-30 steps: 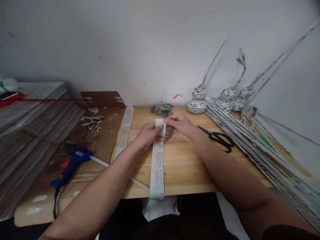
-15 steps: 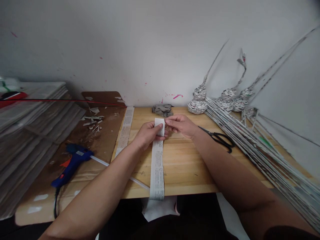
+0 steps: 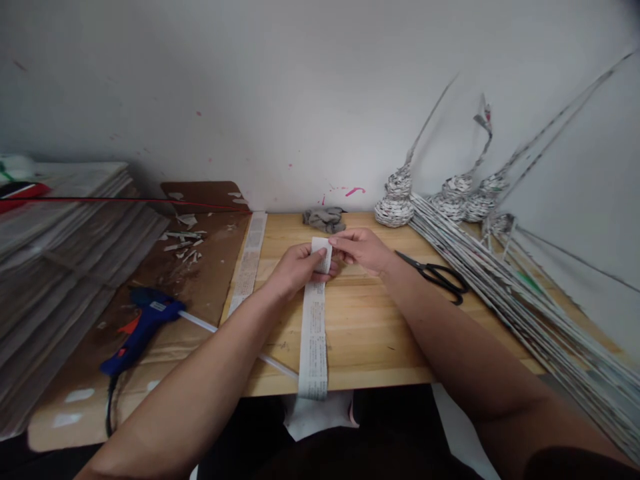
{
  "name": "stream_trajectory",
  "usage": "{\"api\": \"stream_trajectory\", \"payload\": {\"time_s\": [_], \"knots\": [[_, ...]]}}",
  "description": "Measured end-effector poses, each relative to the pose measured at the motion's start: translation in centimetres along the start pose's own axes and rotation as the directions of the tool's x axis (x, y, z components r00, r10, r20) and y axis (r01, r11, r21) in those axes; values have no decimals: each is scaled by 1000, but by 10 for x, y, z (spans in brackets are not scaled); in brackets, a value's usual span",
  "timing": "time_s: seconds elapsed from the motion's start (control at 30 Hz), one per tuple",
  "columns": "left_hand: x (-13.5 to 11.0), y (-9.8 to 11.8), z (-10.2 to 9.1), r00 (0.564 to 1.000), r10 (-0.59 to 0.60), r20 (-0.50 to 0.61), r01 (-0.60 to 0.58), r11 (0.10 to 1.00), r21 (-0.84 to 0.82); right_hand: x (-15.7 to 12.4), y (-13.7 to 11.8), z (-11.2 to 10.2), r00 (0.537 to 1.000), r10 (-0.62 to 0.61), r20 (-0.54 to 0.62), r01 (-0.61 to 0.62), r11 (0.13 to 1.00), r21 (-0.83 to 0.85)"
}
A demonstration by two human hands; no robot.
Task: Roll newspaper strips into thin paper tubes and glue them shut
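A long printed newspaper strip [image 3: 314, 327] lies lengthwise on the wooden table [image 3: 380, 327], its near end hanging over the front edge. My left hand [image 3: 295, 268] pinches the strip's far end from the left, thumb on top. My right hand [image 3: 361, 249] pinches the same end from the right, fingers curled on its corner. Both hands meet at the strip's far tip, which is lifted slightly off the wood.
Black scissors [image 3: 440, 276] lie right of my right hand. Rolled paper sticks [image 3: 530, 300] and woven paper pieces [image 3: 396, 200] fill the right side. A blue glue gun [image 3: 143, 328] rests on cardboard at left, beside stacked newspapers [image 3: 60, 247]. Another strip [image 3: 249, 260] and a grey rag [image 3: 324, 219] lie behind.
Almost nothing has moved: both hands stay pinched on the strip's far end, with only slight finger shifts there.
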State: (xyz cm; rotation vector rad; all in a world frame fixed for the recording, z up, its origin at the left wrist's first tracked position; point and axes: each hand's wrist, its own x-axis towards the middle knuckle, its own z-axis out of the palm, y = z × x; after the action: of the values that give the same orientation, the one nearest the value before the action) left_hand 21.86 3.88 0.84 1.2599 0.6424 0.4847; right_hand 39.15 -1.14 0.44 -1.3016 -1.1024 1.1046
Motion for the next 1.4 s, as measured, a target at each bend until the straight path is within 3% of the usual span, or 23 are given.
{"api": "stream_trajectory", "payload": {"time_s": [0.47, 0.73, 0.87, 1.03, 1.4], "knots": [[-1, 2, 3, 1000, 13, -5, -13, 999, 41, -2, -4, 10, 993, 59, -104, -48, 993, 110], [0, 2, 3, 998, 14, -60, -12, 999, 37, 0, -1, 7, 990, 18, -138, -13, 999, 37], [0, 4, 2, 994, 2, -113, -6, 999, -32, 0, 0, 3, 997, 9, -80, -3, 998, 68], [0, 4, 0, 998, 4, -69, -9, 998, -66, -1, -2, 5, 1000, 18, 6, -18, 998, 62], [3, -2, -1, 996, 66, -58, -61, 995, 76, -2, -3, 8, 1000, 11, -6, -11, 997, 82]]}}
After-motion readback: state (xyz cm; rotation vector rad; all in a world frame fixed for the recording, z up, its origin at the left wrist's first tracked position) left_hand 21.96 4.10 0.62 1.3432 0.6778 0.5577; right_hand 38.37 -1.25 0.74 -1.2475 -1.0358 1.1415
